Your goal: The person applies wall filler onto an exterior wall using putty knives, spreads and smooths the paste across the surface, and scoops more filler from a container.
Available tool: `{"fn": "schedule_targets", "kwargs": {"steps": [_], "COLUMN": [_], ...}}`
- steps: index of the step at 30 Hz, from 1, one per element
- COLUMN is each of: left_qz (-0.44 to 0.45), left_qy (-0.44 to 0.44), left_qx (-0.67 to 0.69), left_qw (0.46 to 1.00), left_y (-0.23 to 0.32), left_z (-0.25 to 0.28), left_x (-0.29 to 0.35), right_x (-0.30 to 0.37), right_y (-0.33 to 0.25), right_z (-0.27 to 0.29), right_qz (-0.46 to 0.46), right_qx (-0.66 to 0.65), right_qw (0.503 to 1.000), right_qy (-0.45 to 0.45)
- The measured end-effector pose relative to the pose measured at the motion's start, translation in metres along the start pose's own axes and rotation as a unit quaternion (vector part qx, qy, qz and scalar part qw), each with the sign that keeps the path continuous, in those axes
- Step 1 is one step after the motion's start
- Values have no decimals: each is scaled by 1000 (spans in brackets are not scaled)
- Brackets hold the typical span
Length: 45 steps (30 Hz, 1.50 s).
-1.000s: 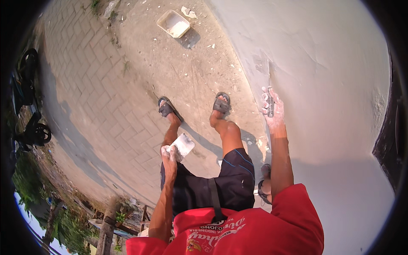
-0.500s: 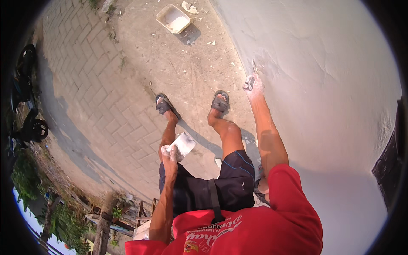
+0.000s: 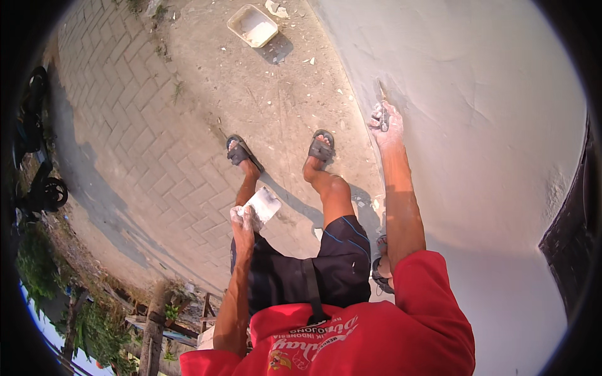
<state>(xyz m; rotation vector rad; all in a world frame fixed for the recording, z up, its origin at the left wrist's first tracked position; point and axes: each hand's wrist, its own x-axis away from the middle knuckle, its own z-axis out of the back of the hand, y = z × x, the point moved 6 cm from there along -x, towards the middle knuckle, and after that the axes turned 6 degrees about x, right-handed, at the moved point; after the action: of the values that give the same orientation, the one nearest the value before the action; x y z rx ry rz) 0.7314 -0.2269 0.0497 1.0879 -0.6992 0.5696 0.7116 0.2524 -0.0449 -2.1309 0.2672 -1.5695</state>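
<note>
My right hand (image 3: pixel 393 127), smeared with white, grips the dark handle of a putty knife (image 3: pixel 384 120). Its thin blade, seen nearly edge-on, points away from me at the pale wall (image 3: pixel 476 156), on a darker, damp-looking patch. Whether the blade touches the wall is hard to tell. Low in front of my left thigh, my left hand (image 3: pixel 243 224) is closed on the near edge of a flat white plate (image 3: pixel 266 204) with white paste on it. White paste also coats the fingers of that hand.
A pale rectangular tub (image 3: pixel 253 26) with white paste stands on the concrete ground ahead, with scattered white flakes nearby. Herringbone paving (image 3: pixel 144 125) lies to the left. A parked motorbike (image 3: pixel 41 156) is at the far left. A wooden post (image 3: pixel 152 329) and plants are behind left.
My right hand with the putty knife has moved a little to the right over the wall, and the blade has tilted slightly. The plate in my left hand has shifted slightly.
</note>
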Motion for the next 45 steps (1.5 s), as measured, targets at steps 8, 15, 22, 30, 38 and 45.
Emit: {"fn": "schedule_targets", "kwargs": {"steps": [8,15,22,30,38,45], "left_qz": [8,2,-5,14,1,59], "left_qy": [6,3,-9,23,-2,-129], "left_qx": [57,61,32,57,165,404], "left_qw": [998,998,999,998,986,904], "left_y": [3,0,1,9,52,133], "left_z": [8,9,-4,-6,-26,-77], "left_x": [-2,-6,-5,-1,-15,-45], "right_x": [93,57,-34,38,178,221], "right_y": [-32,43,27,2,14,34], "right_z": [10,12,22,18,-6,-85], "right_qz": [-46,-84,-72,-11,51,357], "right_qx": [-36,48,-5,-23,139,592], "right_qw": [992,991,996,996,985,688], "right_qy": [-107,-91,-49,-81,-94,-222]}}
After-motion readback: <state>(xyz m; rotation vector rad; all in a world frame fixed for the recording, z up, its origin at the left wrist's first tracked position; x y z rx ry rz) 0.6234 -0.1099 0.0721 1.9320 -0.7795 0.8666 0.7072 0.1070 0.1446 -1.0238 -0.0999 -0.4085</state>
